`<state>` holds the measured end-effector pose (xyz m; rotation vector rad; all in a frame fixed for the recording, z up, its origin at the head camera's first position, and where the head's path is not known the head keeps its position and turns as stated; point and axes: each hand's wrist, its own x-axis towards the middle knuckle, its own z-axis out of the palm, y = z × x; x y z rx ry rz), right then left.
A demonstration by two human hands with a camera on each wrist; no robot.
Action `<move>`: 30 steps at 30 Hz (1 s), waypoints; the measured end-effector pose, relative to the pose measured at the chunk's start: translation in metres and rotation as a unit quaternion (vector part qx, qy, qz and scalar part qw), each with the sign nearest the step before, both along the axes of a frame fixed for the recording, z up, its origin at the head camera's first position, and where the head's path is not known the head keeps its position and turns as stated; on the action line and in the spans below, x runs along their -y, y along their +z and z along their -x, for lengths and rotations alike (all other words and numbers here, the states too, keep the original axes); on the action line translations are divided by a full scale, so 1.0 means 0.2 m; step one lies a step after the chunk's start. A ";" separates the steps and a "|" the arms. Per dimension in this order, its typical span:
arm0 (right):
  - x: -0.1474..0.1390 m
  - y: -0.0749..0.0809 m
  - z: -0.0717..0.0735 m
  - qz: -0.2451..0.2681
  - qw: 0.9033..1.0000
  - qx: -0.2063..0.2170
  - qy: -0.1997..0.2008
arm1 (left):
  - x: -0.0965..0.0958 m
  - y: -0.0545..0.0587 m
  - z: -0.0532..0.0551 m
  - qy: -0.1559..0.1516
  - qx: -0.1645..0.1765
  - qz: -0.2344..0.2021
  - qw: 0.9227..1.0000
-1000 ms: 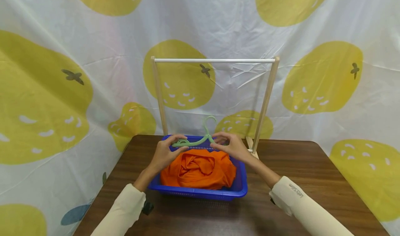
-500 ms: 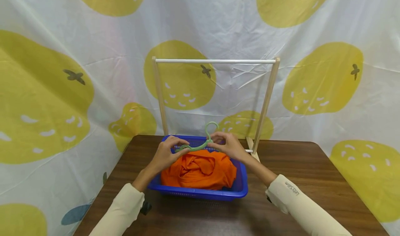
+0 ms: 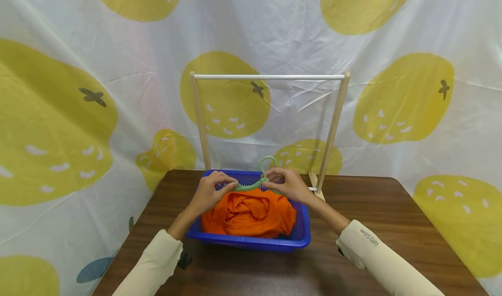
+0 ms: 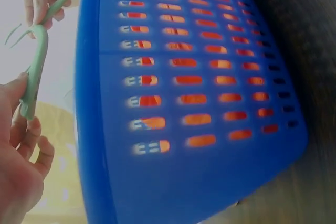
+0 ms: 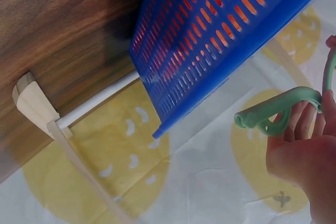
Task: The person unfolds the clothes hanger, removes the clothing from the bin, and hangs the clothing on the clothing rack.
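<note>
A light green clothes hanger [image 3: 251,186] is held level over a blue basket [image 3: 251,242], its hook pointing up. With thumb and fingers, my left hand [image 3: 209,192] pinches the hanger's left arm. My right hand [image 3: 289,183] pinches it close to the base of the hook. One end of the hanger [image 5: 273,109] juts out past the right hand in the right wrist view. Beneath both hands, a bunched orange cloth garment [image 3: 251,213] fills the basket. In the left wrist view the left hand [image 4: 23,166] grips the hanger's end [image 4: 35,72] beside the basket wall.
Behind the basket stands a rack with a white rod [image 3: 270,76] on wooden posts [image 3: 333,130]. The rack's foot [image 5: 37,106] rests on the brown wooden table [image 3: 372,226]. A white curtain [image 3: 302,34] with yellow fruit prints hangs behind.
The hanger has come down slightly and shifted a little right, its hook now lower. Both hands still hold it. Basket, garment and rack stay in place.
</note>
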<state>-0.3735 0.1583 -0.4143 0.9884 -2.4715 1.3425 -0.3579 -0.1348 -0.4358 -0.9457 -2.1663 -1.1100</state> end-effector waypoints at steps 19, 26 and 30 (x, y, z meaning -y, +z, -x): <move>0.02 -0.02 -0.02 0.016 0.999 0.027 -0.011 | -0.04 0.01 -0.06 -0.008 0.058 -0.125 0.990; 0.02 -0.02 -0.03 0.017 0.999 0.024 -0.012 | -0.06 0.09 -0.16 -0.013 0.067 -0.157 0.985; 0.02 -0.03 -0.03 0.013 0.999 0.029 -0.012 | -0.06 0.08 -0.15 -0.021 0.082 -0.171 0.982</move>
